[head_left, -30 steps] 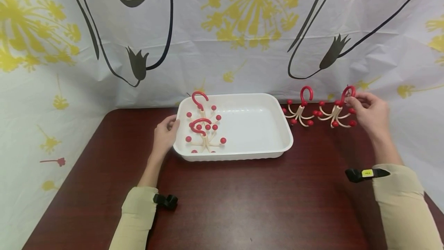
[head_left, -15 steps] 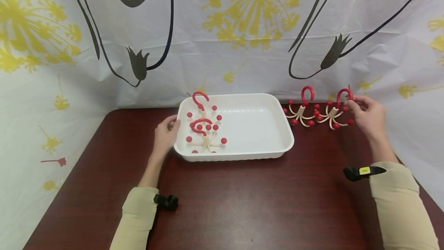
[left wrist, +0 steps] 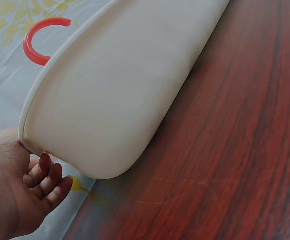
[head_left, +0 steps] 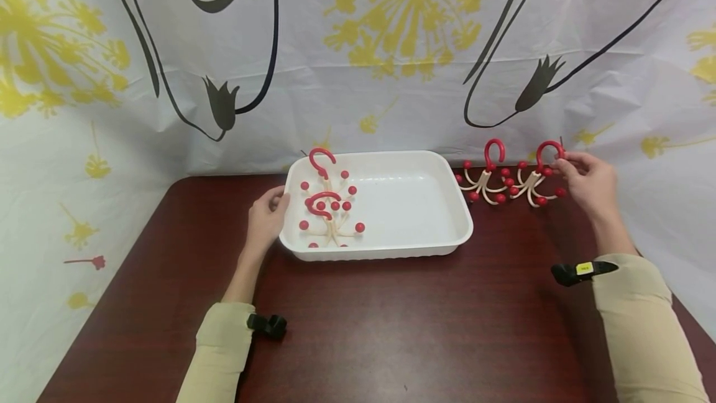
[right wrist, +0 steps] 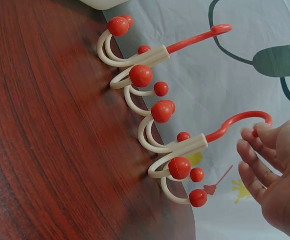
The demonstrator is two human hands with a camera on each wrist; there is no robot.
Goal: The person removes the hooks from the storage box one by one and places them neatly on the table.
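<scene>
My left hand (head_left: 267,219) grips the left end of a white rectangular tray (head_left: 375,253), its thumb out of sight in the head view. In the left wrist view, its fingers curl under the tray's rim (left wrist: 28,107). My right hand (head_left: 594,190) pinches the tip of the red hook on a multi-arm hanger (head_left: 534,180), with cream arms ending in red balls. That hanger stands upright on the table, right beside a matching hanger (head_left: 485,178) near the tray's right end. Two more such hangers stand inside the tray's left part: a front one (head_left: 331,229) and a rear one (head_left: 325,183).
The dark red-brown table (head_left: 391,316) reaches back to a white patterned cloth (head_left: 358,92) hanging behind it. Both uncovered hangers and the tray stand along the table's back edge.
The hanger in my right hand has moved left along the table, up close to the neighbouring hanger. My right hand moved left with it. Left hand and tray keep their place.
</scene>
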